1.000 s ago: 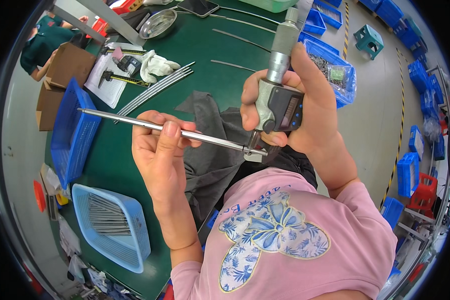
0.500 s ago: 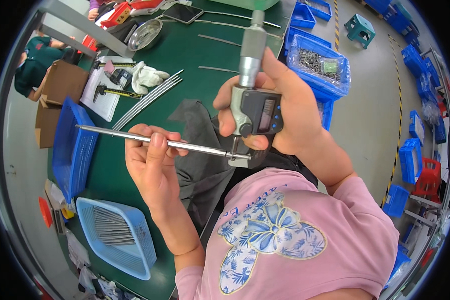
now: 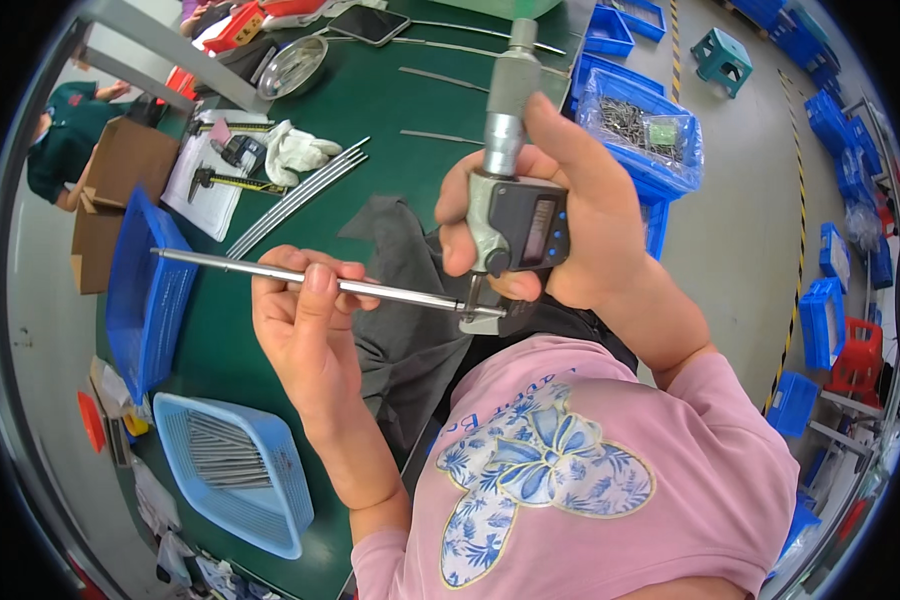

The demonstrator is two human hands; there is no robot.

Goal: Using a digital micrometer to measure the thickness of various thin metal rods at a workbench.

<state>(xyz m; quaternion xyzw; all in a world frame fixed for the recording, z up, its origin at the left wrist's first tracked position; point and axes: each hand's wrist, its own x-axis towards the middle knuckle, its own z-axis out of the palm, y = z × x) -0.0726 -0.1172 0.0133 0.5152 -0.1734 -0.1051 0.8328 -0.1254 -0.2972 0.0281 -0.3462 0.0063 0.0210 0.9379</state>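
My left hand [image 3: 315, 320] pinches a slim silver metal rod [image 3: 400, 293] near its middle, thumb on top. The rod points left at its thin tip, and its right end lies in the jaw of a digital micrometer [image 3: 518, 222]. Wrapped round the micrometer's frame is my right hand [image 3: 595, 215], its thumb raised beside the silver thimble. The micrometer stands upright, thimble up, with its small display and blue buttons facing me. Whether the spindle presses on the rod is too small to tell. Dark grey cloth [image 3: 395, 330] lies below, between my hands.
Several long rods [image 3: 295, 200] lie on the green table [image 3: 370, 110] beside calipers [image 3: 235, 182] and a white glove [image 3: 300, 152]. A light-blue basket [image 3: 290, 500] holds many rods; a darker blue basket [image 3: 150, 300] stands farther left. Parts fill a lined blue bin [image 3: 630, 130] at right. Another person [image 3: 70, 140] is at far left.
My right hand and the micrometer have shifted slightly to the right and tilted a little. The rod and my left hand have barely moved.
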